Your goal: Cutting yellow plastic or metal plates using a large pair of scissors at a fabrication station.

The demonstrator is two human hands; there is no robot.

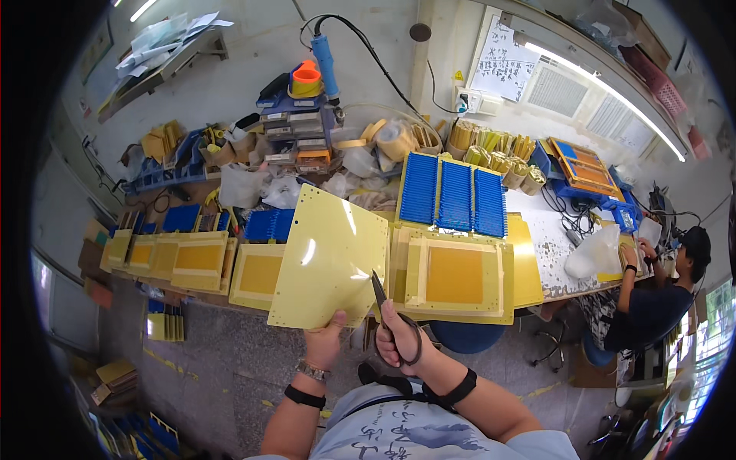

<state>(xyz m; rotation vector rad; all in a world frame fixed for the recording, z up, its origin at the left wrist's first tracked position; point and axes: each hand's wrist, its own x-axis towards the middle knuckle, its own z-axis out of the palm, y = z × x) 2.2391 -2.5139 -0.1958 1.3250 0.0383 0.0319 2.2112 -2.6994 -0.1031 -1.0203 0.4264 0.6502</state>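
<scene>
My left hand (pixel 326 342) grips the lower edge of a large, glossy yellow sheet (pixel 326 257) with small holes along its edges. The sheet is tilted up in front of the bench. In my right hand (pixel 399 341) is a pair of dark scissors (pixel 378 287), my fingers wrapped round the handles. Their blades point upward and overlap the sheet's right side; I cannot tell whether they touch it. Just right of the scissors, a yellow framed panel with an orange-brown middle (pixel 455 274) lies on the bench. Behind it leans a yellow board with rows of blue strips (pixel 456 192).
More framed panels (pixel 198 257) line the bench to the left. At the back stand a small drawer stack (pixel 297 134), tape rolls (pixel 395 139) and bundles of yellow strips (pixel 491 146). A blue tool (pixel 325 67) hangs above. A co-worker (pixel 652 291) sits at the right end.
</scene>
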